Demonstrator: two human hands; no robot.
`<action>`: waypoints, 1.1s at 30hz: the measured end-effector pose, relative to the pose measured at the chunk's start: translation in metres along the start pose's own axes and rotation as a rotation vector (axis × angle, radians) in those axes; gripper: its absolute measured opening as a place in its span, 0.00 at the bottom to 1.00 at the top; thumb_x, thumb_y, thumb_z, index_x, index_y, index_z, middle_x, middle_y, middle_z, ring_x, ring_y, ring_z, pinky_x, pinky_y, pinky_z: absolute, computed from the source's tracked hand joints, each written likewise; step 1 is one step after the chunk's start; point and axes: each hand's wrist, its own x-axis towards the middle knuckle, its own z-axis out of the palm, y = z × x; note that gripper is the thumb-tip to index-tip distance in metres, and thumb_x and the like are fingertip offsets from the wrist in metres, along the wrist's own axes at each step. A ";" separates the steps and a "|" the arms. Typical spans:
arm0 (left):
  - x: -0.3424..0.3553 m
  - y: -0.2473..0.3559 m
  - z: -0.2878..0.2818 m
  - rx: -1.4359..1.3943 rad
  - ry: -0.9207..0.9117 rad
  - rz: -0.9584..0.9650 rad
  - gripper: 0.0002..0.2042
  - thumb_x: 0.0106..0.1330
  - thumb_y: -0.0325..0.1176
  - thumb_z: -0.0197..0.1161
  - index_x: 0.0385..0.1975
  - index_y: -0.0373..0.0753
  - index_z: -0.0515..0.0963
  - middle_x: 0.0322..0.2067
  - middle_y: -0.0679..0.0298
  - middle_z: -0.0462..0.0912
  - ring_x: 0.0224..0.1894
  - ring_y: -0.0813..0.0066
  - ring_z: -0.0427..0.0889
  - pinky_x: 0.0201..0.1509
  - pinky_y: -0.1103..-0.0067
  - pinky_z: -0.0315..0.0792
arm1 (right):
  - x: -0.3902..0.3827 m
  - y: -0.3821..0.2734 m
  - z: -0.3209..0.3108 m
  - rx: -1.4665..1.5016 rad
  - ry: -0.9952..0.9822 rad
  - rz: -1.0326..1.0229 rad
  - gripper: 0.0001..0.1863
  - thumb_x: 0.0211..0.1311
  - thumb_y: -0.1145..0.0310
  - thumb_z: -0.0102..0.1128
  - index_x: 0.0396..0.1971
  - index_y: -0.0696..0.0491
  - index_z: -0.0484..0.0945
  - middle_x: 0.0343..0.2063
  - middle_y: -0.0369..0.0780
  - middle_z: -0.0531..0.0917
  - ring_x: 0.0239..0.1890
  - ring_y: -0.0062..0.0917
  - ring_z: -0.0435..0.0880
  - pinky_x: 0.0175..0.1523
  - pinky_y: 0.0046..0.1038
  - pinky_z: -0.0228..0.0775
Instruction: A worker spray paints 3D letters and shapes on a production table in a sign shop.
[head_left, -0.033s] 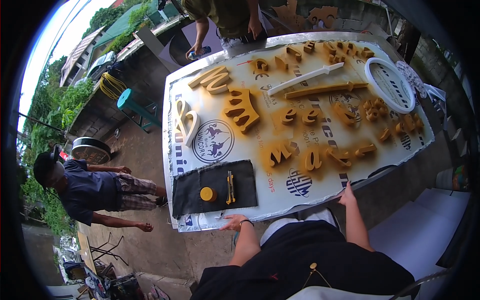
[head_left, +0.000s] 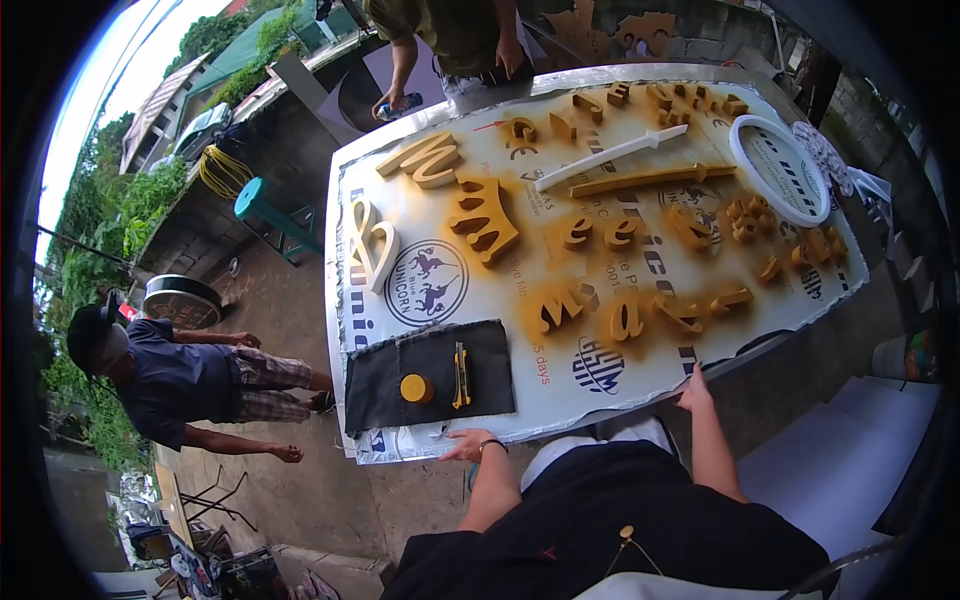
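Note:
My left hand (head_left: 465, 447) grips the near edge of a white printed board (head_left: 530, 370), just below a dark cloth (head_left: 380, 355) that carries a yellow round container (head_left: 416, 388) and a yellow utility knife (head_left: 461, 376). My right hand (head_left: 694, 393) grips the same edge further right. Several gold-sprayed cut-out letters, a gold crown (head_left: 478, 220) and a long gold piece (head_left: 650, 182) lie amid overspray. A white looped piece (head_left: 383, 255), a white strip (head_left: 610, 158) and a white oval ring (head_left: 815, 210) lie on the board too.
A person (head_left: 430, 40) stands across the board holding a can (head_left: 400, 103). Another person (head_left: 190, 380) stands at the left, near a teal stool (head_left: 258, 200), a round dark sign (head_left: 182, 300) and a folding table (head_left: 172, 500). White sheets (head_left: 820, 460) lie at right.

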 end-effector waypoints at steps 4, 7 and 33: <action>-0.004 0.003 -0.006 0.019 -0.010 -0.018 0.29 0.57 0.46 0.37 0.54 0.40 0.39 0.41 0.48 0.66 0.33 0.51 0.72 0.33 0.63 0.69 | 0.004 0.000 -0.003 0.004 0.002 0.004 0.36 0.49 0.38 0.28 0.52 0.48 0.51 0.52 0.40 0.58 0.53 0.36 0.56 0.50 0.51 0.44; -0.003 0.002 -0.005 0.033 -0.023 -0.025 0.29 0.57 0.46 0.37 0.54 0.40 0.39 0.41 0.48 0.66 0.33 0.51 0.72 0.33 0.63 0.69 | 0.011 0.001 -0.007 0.013 -0.007 0.005 0.36 0.49 0.37 0.28 0.53 0.48 0.50 0.53 0.40 0.57 0.54 0.37 0.55 0.50 0.51 0.43; -0.005 0.000 -0.015 -0.033 -0.048 -0.012 0.30 0.56 0.45 0.39 0.54 0.39 0.37 0.39 0.46 0.66 0.34 0.51 0.72 0.34 0.64 0.68 | 0.019 0.004 -0.017 -0.058 -0.028 -0.017 0.45 0.42 0.31 0.25 0.55 0.48 0.41 0.56 0.40 0.47 0.58 0.39 0.42 0.54 0.50 0.21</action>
